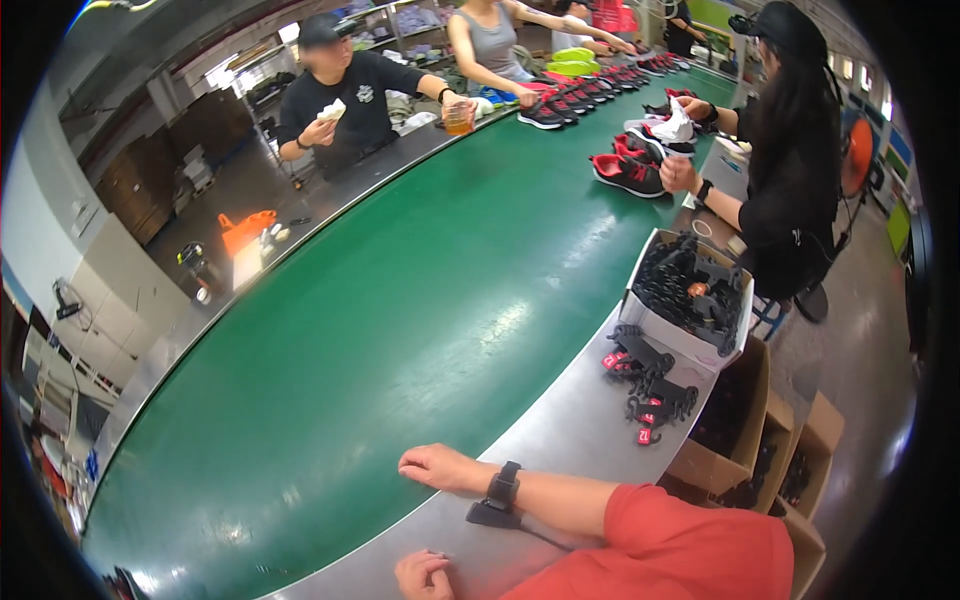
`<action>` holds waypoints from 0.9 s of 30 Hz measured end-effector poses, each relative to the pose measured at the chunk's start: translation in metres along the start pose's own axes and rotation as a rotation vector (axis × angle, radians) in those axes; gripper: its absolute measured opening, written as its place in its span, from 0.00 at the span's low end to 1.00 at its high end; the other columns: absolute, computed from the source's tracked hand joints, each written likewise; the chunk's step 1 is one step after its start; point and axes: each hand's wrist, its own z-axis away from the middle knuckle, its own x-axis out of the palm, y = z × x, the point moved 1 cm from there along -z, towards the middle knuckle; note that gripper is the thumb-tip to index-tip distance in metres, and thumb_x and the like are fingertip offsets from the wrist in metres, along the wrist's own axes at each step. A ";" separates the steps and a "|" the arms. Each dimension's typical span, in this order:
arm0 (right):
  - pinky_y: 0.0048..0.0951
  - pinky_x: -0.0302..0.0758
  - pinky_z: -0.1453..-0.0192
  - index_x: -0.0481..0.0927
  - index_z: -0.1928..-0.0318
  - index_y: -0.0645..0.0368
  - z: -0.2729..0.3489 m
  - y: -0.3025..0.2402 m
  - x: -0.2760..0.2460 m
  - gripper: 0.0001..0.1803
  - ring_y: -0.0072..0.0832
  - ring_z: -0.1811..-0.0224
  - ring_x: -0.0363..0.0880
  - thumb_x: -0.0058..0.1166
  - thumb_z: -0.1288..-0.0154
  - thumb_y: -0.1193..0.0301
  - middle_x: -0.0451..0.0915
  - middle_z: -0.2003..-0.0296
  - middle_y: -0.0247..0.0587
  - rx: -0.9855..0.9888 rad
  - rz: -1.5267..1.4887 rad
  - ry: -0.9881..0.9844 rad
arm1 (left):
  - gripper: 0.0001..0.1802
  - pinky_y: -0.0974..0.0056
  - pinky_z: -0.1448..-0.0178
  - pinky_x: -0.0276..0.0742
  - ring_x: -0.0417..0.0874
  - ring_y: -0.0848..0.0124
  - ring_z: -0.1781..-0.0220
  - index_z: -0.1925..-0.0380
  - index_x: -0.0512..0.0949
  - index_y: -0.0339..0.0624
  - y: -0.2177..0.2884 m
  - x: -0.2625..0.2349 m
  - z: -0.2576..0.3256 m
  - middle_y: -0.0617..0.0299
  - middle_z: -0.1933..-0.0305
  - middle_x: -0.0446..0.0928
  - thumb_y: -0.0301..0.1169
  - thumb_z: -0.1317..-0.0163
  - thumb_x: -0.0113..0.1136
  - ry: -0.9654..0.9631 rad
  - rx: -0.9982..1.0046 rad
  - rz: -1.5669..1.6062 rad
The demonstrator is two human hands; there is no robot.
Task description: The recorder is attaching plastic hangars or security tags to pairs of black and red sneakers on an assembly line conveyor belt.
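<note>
My right hand (438, 468) rests over the near edge of the green conveyor belt (380, 330), its fingers loosely curled and nothing seen in them. A black band (504, 484) circles that wrist. Below the forearm, a flat black piece (492, 515) with a cord sits by the metal ledge (560, 420). At the lower edge, my left hand (425, 575) is partly cut off by the frame, its fingers bent inward, with nothing visible in it. Further along the ledge lies a loose pile of black plastic hooks (655, 385) with red tags.
A white box (685, 335) full of black hooks stands past the pile. Cardboard cartons (765, 450) are below the ledge. Black-and-red sneakers (628, 174) line the belt's far end. One co-worker (790, 150) handles white paper there; another (345, 100) across the belt holds a cup (459, 120).
</note>
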 end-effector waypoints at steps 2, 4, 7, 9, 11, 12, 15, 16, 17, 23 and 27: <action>0.34 0.73 0.57 0.78 0.58 0.60 0.002 0.001 -0.003 0.14 0.37 0.63 0.77 0.48 0.32 0.62 0.80 0.64 0.45 0.015 -0.004 0.009 | 0.08 0.56 0.47 0.69 0.79 0.57 0.55 0.74 0.79 0.43 0.000 0.002 -0.001 0.56 0.65 0.81 0.19 0.46 0.52 -0.016 0.015 -0.014; 0.34 0.73 0.57 0.78 0.58 0.60 0.002 0.003 -0.005 0.14 0.37 0.62 0.77 0.48 0.32 0.62 0.80 0.63 0.45 0.032 -0.008 0.029 | 0.07 0.55 0.47 0.70 0.79 0.56 0.56 0.74 0.79 0.43 -0.005 0.004 0.001 0.56 0.65 0.81 0.19 0.46 0.52 -0.028 -0.036 0.027; 0.35 0.73 0.57 0.78 0.59 0.61 -0.001 0.009 0.000 0.14 0.39 0.63 0.77 0.47 0.33 0.63 0.80 0.64 0.45 0.030 -0.047 0.030 | 0.08 0.56 0.49 0.71 0.78 0.56 0.60 0.75 0.79 0.42 -0.016 0.009 0.006 0.55 0.66 0.80 0.18 0.47 0.52 0.005 -0.022 0.049; 0.36 0.72 0.57 0.77 0.61 0.61 -0.004 0.006 0.004 0.13 0.39 0.62 0.77 0.47 0.33 0.63 0.80 0.65 0.46 0.007 -0.023 -0.025 | 0.08 0.56 0.50 0.71 0.78 0.57 0.62 0.75 0.79 0.41 -0.015 0.007 0.004 0.55 0.67 0.80 0.18 0.47 0.51 -0.017 0.027 0.040; 0.37 0.72 0.58 0.76 0.62 0.61 -0.002 0.005 0.000 0.13 0.40 0.64 0.76 0.47 0.33 0.63 0.79 0.66 0.45 0.047 -0.048 -0.022 | 0.09 0.57 0.50 0.72 0.77 0.58 0.64 0.76 0.79 0.41 -0.011 0.007 0.000 0.55 0.68 0.79 0.17 0.48 0.50 -0.027 0.068 0.032; 0.37 0.71 0.58 0.76 0.62 0.61 -0.001 0.005 0.000 0.13 0.40 0.64 0.76 0.47 0.33 0.63 0.79 0.67 0.45 0.047 -0.063 -0.021 | 0.09 0.57 0.51 0.72 0.77 0.58 0.65 0.76 0.79 0.41 -0.010 0.007 -0.001 0.55 0.69 0.79 0.16 0.48 0.50 -0.018 0.084 0.024; 0.37 0.71 0.59 0.76 0.63 0.62 0.000 0.003 0.000 0.13 0.40 0.65 0.75 0.47 0.33 0.63 0.78 0.68 0.45 0.048 -0.084 -0.013 | 0.10 0.57 0.52 0.72 0.76 0.59 0.65 0.76 0.79 0.41 -0.014 0.010 0.001 0.55 0.70 0.78 0.16 0.48 0.49 -0.006 0.079 0.037; 0.37 0.71 0.59 0.76 0.63 0.62 0.000 0.002 0.000 0.13 0.39 0.66 0.75 0.47 0.33 0.64 0.78 0.68 0.45 0.046 -0.090 -0.014 | 0.10 0.58 0.51 0.72 0.77 0.59 0.65 0.75 0.79 0.41 -0.018 0.010 0.003 0.56 0.70 0.78 0.16 0.48 0.49 0.005 0.053 0.054; 0.37 0.71 0.59 0.76 0.63 0.62 -0.001 0.004 0.001 0.13 0.39 0.66 0.75 0.47 0.33 0.64 0.78 0.68 0.45 0.049 -0.089 -0.008 | 0.10 0.58 0.51 0.72 0.77 0.59 0.65 0.75 0.79 0.41 -0.021 0.011 0.005 0.56 0.70 0.78 0.16 0.48 0.49 -0.001 0.056 0.057; 0.40 0.71 0.62 0.76 0.64 0.63 -0.003 0.011 0.006 0.15 0.43 0.69 0.76 0.46 0.34 0.62 0.79 0.71 0.49 0.008 -0.078 0.028 | 0.10 0.57 0.49 0.71 0.77 0.58 0.61 0.74 0.79 0.41 -0.024 0.012 0.009 0.56 0.70 0.79 0.16 0.48 0.49 0.007 -0.017 0.092; 0.39 0.71 0.61 0.75 0.64 0.63 -0.002 0.005 0.003 0.14 0.41 0.68 0.75 0.47 0.33 0.63 0.77 0.71 0.47 0.002 -0.068 0.016 | 0.10 0.56 0.48 0.71 0.78 0.57 0.59 0.74 0.79 0.42 -0.026 0.010 0.009 0.56 0.68 0.80 0.17 0.48 0.50 -0.004 -0.007 0.075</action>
